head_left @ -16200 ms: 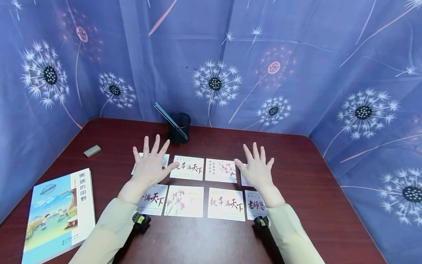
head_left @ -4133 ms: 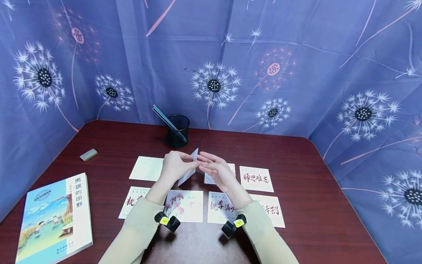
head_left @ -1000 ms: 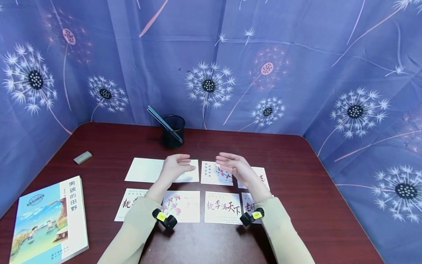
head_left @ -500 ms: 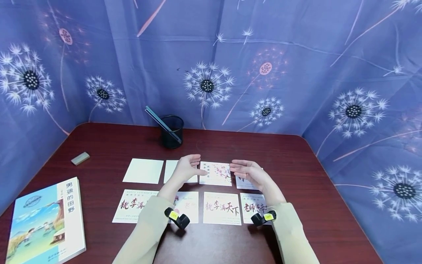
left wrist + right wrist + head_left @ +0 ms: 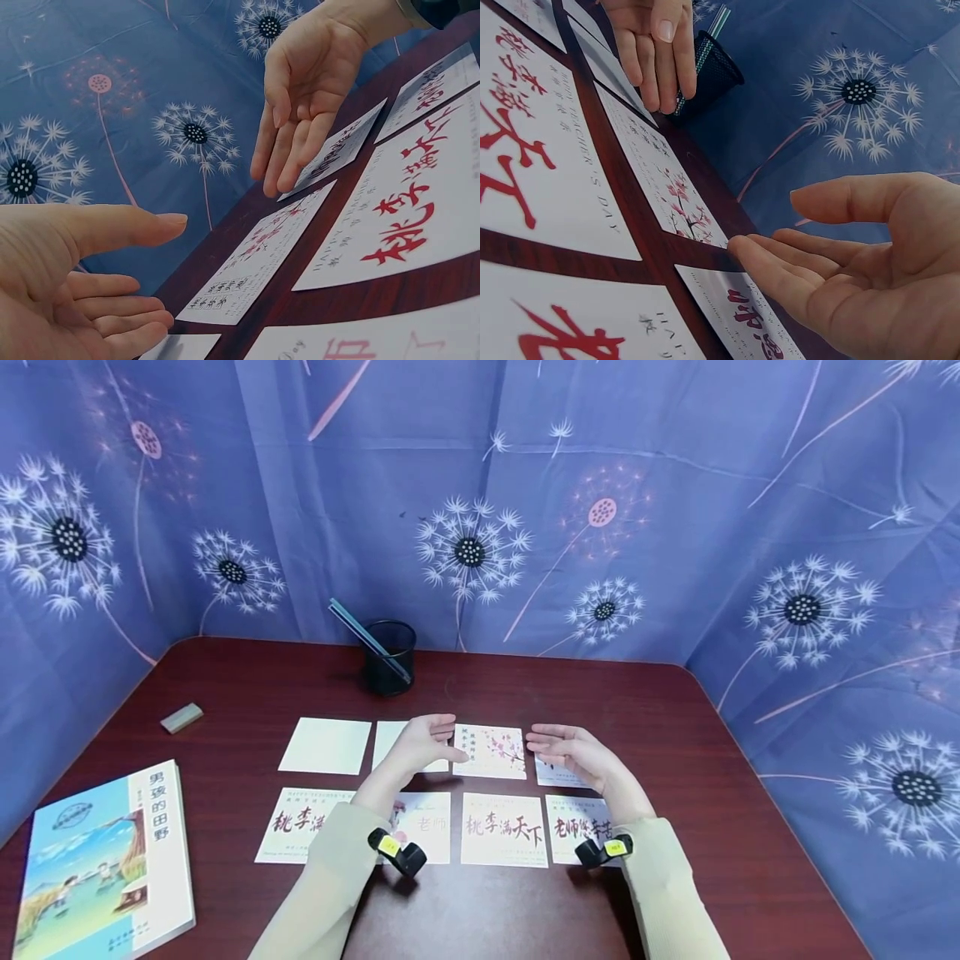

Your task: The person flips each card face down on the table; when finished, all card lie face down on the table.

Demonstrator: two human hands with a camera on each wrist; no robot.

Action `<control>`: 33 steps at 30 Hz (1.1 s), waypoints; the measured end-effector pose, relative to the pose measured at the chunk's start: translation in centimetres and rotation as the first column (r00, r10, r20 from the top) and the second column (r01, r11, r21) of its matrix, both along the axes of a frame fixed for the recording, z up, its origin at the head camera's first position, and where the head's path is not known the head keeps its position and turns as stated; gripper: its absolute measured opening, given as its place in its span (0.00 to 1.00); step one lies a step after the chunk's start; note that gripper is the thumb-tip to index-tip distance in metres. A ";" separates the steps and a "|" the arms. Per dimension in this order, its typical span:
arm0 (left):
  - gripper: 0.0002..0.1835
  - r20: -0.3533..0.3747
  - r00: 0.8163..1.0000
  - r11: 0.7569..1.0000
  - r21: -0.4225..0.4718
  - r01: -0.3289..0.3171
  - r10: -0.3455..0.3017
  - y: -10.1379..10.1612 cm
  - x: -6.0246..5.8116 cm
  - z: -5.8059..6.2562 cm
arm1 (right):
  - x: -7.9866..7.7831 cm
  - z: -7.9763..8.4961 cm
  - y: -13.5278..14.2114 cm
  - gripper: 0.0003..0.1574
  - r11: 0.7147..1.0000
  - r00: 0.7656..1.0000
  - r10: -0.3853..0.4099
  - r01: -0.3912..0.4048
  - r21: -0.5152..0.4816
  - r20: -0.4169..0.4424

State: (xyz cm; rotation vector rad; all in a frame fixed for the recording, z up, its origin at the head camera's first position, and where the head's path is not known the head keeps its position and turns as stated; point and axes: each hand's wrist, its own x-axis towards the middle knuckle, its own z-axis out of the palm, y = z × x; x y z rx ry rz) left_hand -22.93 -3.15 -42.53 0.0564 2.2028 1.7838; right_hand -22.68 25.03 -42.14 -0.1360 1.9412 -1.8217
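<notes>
Two rows of cards lie on the table. My left hand hovers at the left side of a plum-blossom card, thumb and fingers apart with nothing between them. Across from it, at the card's right side, is my right hand, its fingers loosely extended and holding nothing. The right fingertips look close to the card's corner; whether they touch is unclear. Under the left hand, a blank white card is partly covered. The right hand partly hides a card with red lettering.
Farther left lies another blank card. The front row holds several printed cards, including one with red characters. A black mesh pen cup stands behind. A book and an eraser lie at left.
Both back-left cards, printed side up at first, now lie blank side up; the second was held tilted between the hands. Since then both hands have moved right, to either side of the plum-blossom card.
</notes>
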 end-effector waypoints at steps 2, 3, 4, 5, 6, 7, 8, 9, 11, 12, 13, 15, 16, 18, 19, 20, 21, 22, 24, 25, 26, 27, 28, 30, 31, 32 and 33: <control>0.41 0.012 1.000 1.000 -0.017 -0.003 0.003 0.2 -0.1 0.0 | 0.0 0.0 0.0 0.38 1.000 1.000 0.000 0.000 -0.008 0.005; 0.41 0.018 1.000 1.000 -0.026 -0.001 0.001 0.2 -0.1 -0.1 | 0.0 0.0 0.0 0.38 1.000 1.000 0.000 0.000 -0.011 0.007; 0.41 0.026 1.000 1.000 -0.031 0.001 0.000 0.2 -0.1 -0.1 | 0.0 0.0 -0.1 0.38 1.000 1.000 0.002 -0.002 -0.012 0.009; 0.41 0.034 0.999 0.999 -0.038 0.003 -0.001 0.3 -0.1 -0.1 | 0.0 0.0 -0.1 0.38 1.000 1.000 0.006 -0.005 -0.011 0.009; 0.41 0.040 0.999 0.999 -0.043 0.005 -0.003 0.3 -0.1 -0.1 | 0.0 0.0 -0.1 0.37 1.000 1.000 0.008 -0.008 -0.009 0.009; 0.41 0.042 0.999 0.999 -0.050 0.010 -0.008 0.3 0.0 0.0 | 0.1 0.0 -0.2 0.37 1.000 1.000 0.007 -0.007 -0.008 0.013; 0.41 0.043 0.999 0.998 -0.057 0.015 -0.012 0.3 0.0 0.0 | 0.1 0.0 -0.2 0.37 1.000 1.000 0.009 -0.009 -0.002 0.013; 0.41 0.045 0.999 0.998 -0.057 0.017 -0.014 0.3 0.0 0.0 | 0.1 0.0 -0.2 0.37 1.000 1.000 0.010 -0.010 0.002 0.014; 0.41 0.048 0.999 0.998 -0.054 0.018 -0.015 0.4 0.0 0.0 | 0.1 0.0 -0.3 0.37 1.000 1.000 0.013 -0.013 0.010 0.016; 0.41 0.049 0.999 0.998 -0.054 0.017 -0.015 0.4 0.1 0.0 | 0.1 0.0 -0.3 0.36 1.000 1.000 0.014 -0.014 0.013 0.018; 0.41 0.048 0.999 0.998 -0.053 0.017 -0.014 0.4 0.1 0.0 | 0.1 0.0 -0.4 0.36 1.000 1.000 0.013 -0.013 0.014 0.020; 0.40 0.051 0.999 0.999 -0.052 0.016 -0.013 0.4 0.1 0.0 | 0.1 0.0 -0.5 0.36 1.000 1.000 0.011 -0.012 0.015 0.023; 0.40 0.049 0.999 0.998 -0.054 0.019 -0.016 0.5 0.1 0.0 | 0.2 0.0 -0.5 0.36 1.000 1.000 0.016 -0.016 0.016 0.019; 0.41 0.051 0.999 0.998 -0.059 0.023 -0.020 0.6 0.1 -0.1 | 0.2 0.0 -0.5 0.36 1.000 1.000 0.012 -0.012 0.017 0.022; 0.41 0.050 0.999 0.998 -0.060 0.024 -0.021 0.6 0.1 -0.1 | 0.1 -0.1 -0.6 0.36 1.000 1.000 0.009 -0.010 0.018 0.023; 0.41 0.050 0.999 0.998 -0.061 0.026 -0.023 0.6 0.1 -0.2 | 0.1 -0.1 -0.6 0.36 1.000 1.000 0.006 -0.006 0.017 0.025; 0.41 0.050 0.998 0.998 -0.057 0.026 -0.024 0.6 0.1 -0.2 | 0.1 -0.1 -0.6 0.36 1.000 1.000 0.002 -0.003 0.016 0.027; 0.41 0.055 0.998 0.998 -0.051 0.024 -0.021 0.6 0.1 -0.2 | 0.1 -0.1 -0.7 0.35 1.000 1.000 -0.002 0.001 0.015 0.028; 0.41 0.066 0.998 0.999 -0.033 0.017 -0.015 0.5 0.0 -0.3 | 0.1 -0.2 -0.7 0.35 1.000 0.999 -0.010 0.010 0.004 0.037; 0.41 0.067 0.998 1.000 -0.025 0.018 -0.016 0.4 0.0 -0.3 | 0.1 -0.2 -0.7 0.36 1.000 0.999 -0.011 0.011 -0.004 0.039; 0.41 0.068 0.998 1.000 -0.018 0.019 -0.018 0.4 -0.1 -0.3 | 0.1 -0.2 -0.7 0.36 1.000 0.999 -0.013 0.013 -0.012 0.042; 0.40 0.073 0.997 1.000 -0.011 0.020 -0.019 0.3 -0.1 -0.3 | 0.1 -0.3 -0.7 0.36 1.000 0.999 -0.014 0.015 -0.021 0.044; 0.40 0.075 0.997 1.000 -0.007 0.021 -0.020 0.3 -0.1 -0.4 | 0.2 -0.3 -0.7 0.36 0.999 0.999 -0.015 0.016 -0.029 0.047; 0.40 0.077 0.997 1.000 -0.002 0.026 -0.026 0.2 -0.1 -0.3 | 0.2 -0.3 -0.6 0.37 0.999 0.999 -0.016 0.018 -0.042 0.050; 0.41 0.077 0.997 1.000 -0.002 0.029 -0.028 0.2 -0.1 -0.3 | 0.2 -0.3 -0.6 0.37 0.999 0.999 -0.017 0.020 -0.046 0.051; 0.41 0.081 0.996 1.000 -0.001 0.026 -0.026 0.2 -0.1 -0.3 | 0.2 -0.3 -0.6 0.37 0.999 0.998 -0.019 0.022 -0.049 0.053; 0.41 0.085 0.996 1.000 -0.001 0.023 -0.023 0.2 -0.1 -0.3 | 0.2 -0.3 -0.6 0.37 0.998 0.998 -0.020 0.023 -0.051 0.054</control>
